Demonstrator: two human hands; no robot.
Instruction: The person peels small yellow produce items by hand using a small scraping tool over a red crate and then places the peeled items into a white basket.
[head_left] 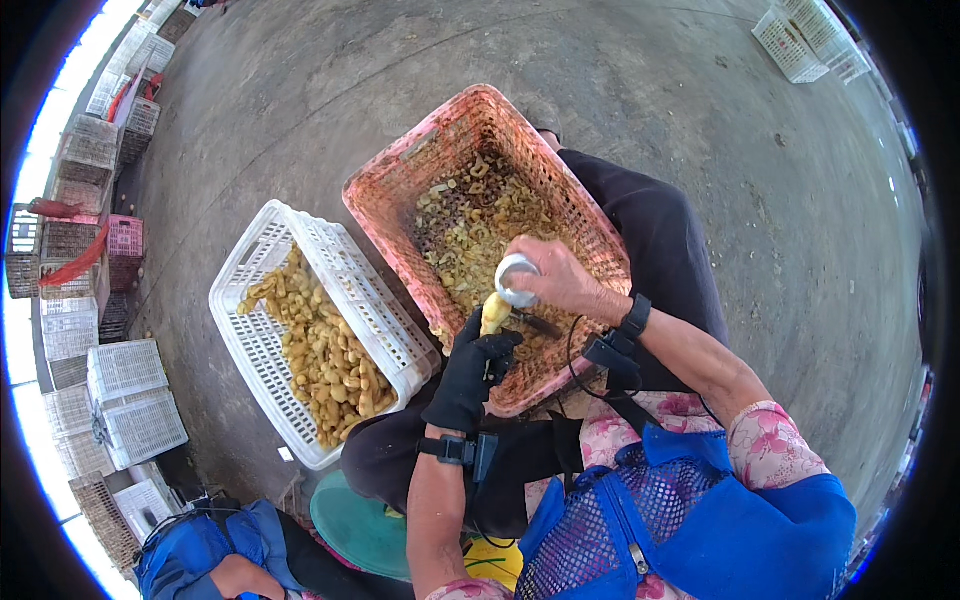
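Observation:
My left hand [472, 369], in a black glove, is closed round a pale yellow, rounded root-like piece [494, 313] whose top sticks up from the fingers. My bare right hand [562, 276] grips a white, round, ring-like tool [517, 279] just above and beside the piece. A dark, narrow strip [537, 323] shows below the right hand; whether it belongs to the tool I cannot tell. Both hands are over the near part of a stained pink crate [402, 195], which holds yellowish scraps and peelings [468, 215].
Left of the pink crate, a white slatted crate [250, 375] holds many yellow-brown pieces [330, 370]. A green round stool [355, 525] is near my left leg. Another person in blue [230, 545] sits at lower left. Stacked crates [135, 400] line the left side; white crates [800, 45] stand far right.

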